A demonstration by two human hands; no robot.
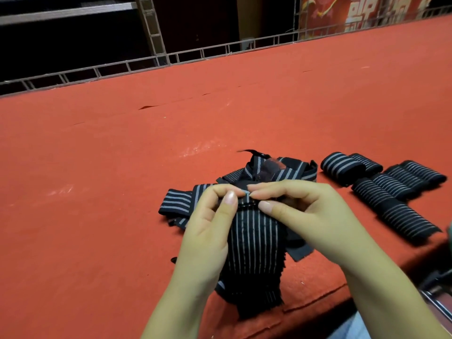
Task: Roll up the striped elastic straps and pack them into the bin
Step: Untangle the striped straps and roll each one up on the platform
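A broad table covered in red-orange felt (122, 167) is filling most of the view, running away from the person to a far edge. Beyond that edge a pale metal lattice frame (156, 37) is standing in front of a dark background, and a red panel with pale ornament (325, 13) is showing at the top right.

On the felt, near the person, a loose tangle of black elastic straps with grey-white lengthwise stripes (281, 172) is lying in a heap, with one end (175, 201) sticking out flat to the left. Just beside this heap, to the right and apart from it, a cluster of already rolled striped straps (391, 189) is lying on its sides, the rolls touching one another in a rough row that is running toward the near right edge of the table.

One wide black strap with thin pale stripes (254, 243) is hanging down from the person's fingers toward the near table edge, in front of the heap. The left hand (208, 231) is pinching the strap's upper left corner between thumb and curled fingers. The right hand (300, 211) is pinching the upper right corner in the same manner, its fingertips nearly meeting those of the left hand over the strap's top edge.
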